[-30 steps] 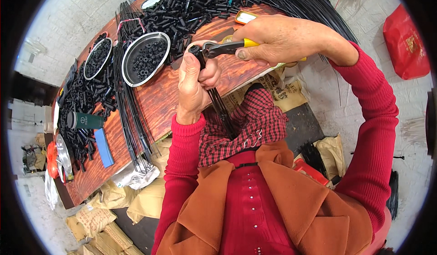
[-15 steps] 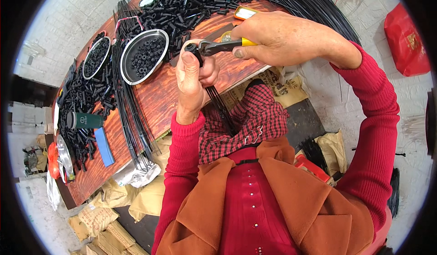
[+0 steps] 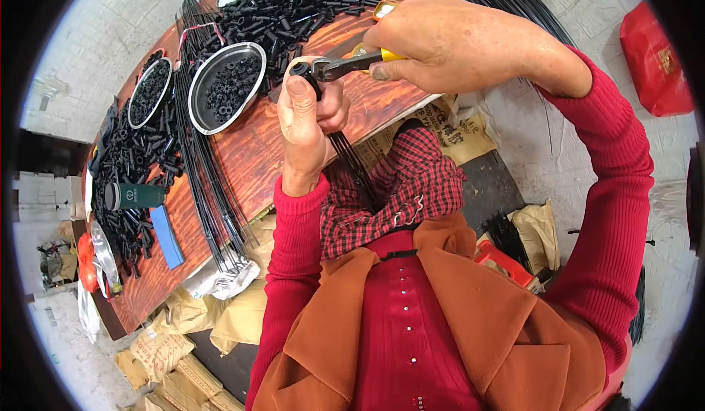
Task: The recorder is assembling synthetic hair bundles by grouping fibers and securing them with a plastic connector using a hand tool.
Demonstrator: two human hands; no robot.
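My left hand is closed around a bundle of thin black rods that hangs down toward my lap. Its thumb presses the top end, where a small black tube piece sits. My right hand grips yellow-handled pliers, and their metal jaws close on that top end just above my left thumb. Both hands are held over the near edge of a reddish wooden table.
On the table lie two round metal trays of small black parts, a large heap of short black tubes, long black rods, a green can and a blue strip. A red bag sits at right; brown sacks lie below the table.
Both hands and the pliers have shifted slightly up and left over the table edge; the grips are unchanged.
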